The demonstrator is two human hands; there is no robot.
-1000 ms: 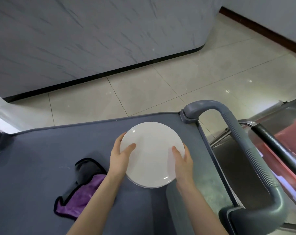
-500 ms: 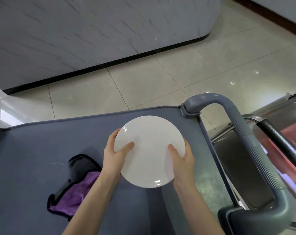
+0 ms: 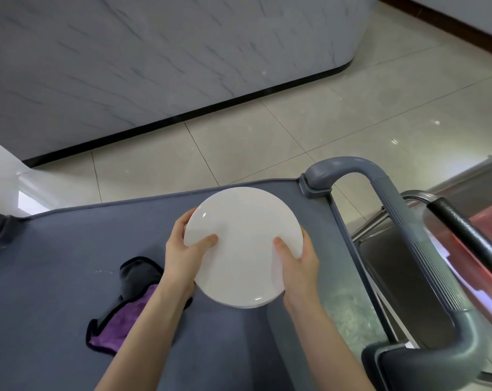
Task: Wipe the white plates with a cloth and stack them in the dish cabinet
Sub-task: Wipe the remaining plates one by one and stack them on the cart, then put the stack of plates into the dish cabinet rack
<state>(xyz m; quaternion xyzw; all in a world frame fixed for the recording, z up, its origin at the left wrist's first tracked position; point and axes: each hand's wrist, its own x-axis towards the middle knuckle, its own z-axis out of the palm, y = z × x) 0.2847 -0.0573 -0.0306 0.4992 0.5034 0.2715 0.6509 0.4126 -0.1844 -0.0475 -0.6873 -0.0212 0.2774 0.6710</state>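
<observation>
A round white plate (image 3: 243,244) is held above the grey cart top (image 3: 56,263), tilted a little toward me. A second rim shows under its near edge, so it may be a small stack. My left hand (image 3: 184,252) grips its left edge, thumb on top and fingers beneath. On the opposite edge my right hand (image 3: 297,259) grips it the same way. A purple cloth with a black border (image 3: 120,317) lies crumpled on the cart, left of my left forearm. The dish cabinet is not in view.
The cart's grey handle (image 3: 402,221) arches along its right side. A steel trolley with a black bar (image 3: 470,235) and red contents stands to the right. A grey marbled counter wall (image 3: 154,57) rises beyond the tiled floor (image 3: 267,136).
Both hands have lifted the plate off the cart top and brought it slightly up and toward me. The cloth has not moved.
</observation>
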